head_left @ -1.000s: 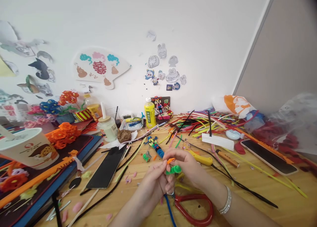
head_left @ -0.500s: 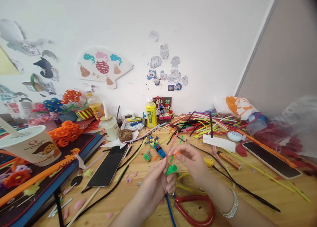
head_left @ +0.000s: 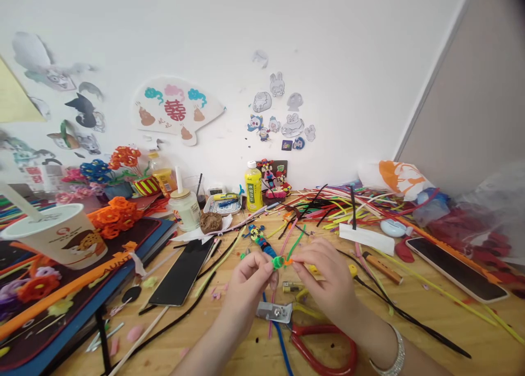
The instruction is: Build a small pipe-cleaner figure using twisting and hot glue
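Note:
My left hand [head_left: 250, 280] pinches a green coiled pipe cleaner piece [head_left: 278, 262] between thumb and fingers. Close to it, my right hand [head_left: 326, 275] pinches a small orange pipe cleaner piece [head_left: 289, 261], whose end meets or nearly meets the green coil. Just beyond my fingers lies a pipe cleaner figure [head_left: 262, 241] with a blue body and a yellow and black head. A green pipe cleaner strip [head_left: 297, 241] slants up behind my right fingertips. Below my hands are red-handled scissors [head_left: 324, 332] and a grey metal tool [head_left: 274, 311], its kind unclear.
A dark phone [head_left: 182, 272] lies left, another phone [head_left: 455, 269] right. A paper cup [head_left: 61, 236] stands on a blue folder at left. Behind are a yellow bottle [head_left: 253, 187], a glass jar [head_left: 185, 209] and a heap of pipe cleaners [head_left: 336, 206]. A plastic bag [head_left: 488, 206] sits far right.
My left hand has raised the green coil and turned it towards my right fingers. The right hand has lowered the orange piece to it. The view has shifted slightly left.

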The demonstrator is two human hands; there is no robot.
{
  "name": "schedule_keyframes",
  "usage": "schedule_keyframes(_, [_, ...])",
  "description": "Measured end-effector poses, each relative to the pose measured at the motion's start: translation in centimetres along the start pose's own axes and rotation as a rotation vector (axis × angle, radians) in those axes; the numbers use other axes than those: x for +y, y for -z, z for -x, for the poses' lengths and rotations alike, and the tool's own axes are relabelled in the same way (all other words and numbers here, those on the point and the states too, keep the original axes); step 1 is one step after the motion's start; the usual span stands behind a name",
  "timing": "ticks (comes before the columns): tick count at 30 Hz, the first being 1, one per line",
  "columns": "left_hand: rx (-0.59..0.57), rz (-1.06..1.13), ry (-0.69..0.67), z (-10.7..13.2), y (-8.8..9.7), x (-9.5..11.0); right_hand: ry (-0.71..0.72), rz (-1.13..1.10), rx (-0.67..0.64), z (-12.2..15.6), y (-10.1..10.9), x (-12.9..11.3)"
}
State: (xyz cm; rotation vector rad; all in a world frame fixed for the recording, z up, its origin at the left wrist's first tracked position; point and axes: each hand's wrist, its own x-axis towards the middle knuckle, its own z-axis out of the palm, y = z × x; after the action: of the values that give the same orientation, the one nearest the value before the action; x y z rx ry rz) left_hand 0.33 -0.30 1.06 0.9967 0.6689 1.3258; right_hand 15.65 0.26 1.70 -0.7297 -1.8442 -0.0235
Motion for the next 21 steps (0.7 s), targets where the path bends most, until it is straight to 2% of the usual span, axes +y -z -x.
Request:
schedule_keyframes(7, [-0.033,0.007,-0.015,0.00,0.05,-0.12,0.030,0.031,0.058,0.49,-0.27,-0.29])
schedule_keyframes(15, [-0.035,0.023,-0.008,0.06,0.03,0.01,0.047,0.050,0.025,0.68,-0.49,-0.21])
schedule_keyframes(21, [0.001,0.003,-0.017,0.00,0.03,-0.03,-0.015,-0.027,-0.001,0.31,-0.61,-0.28])
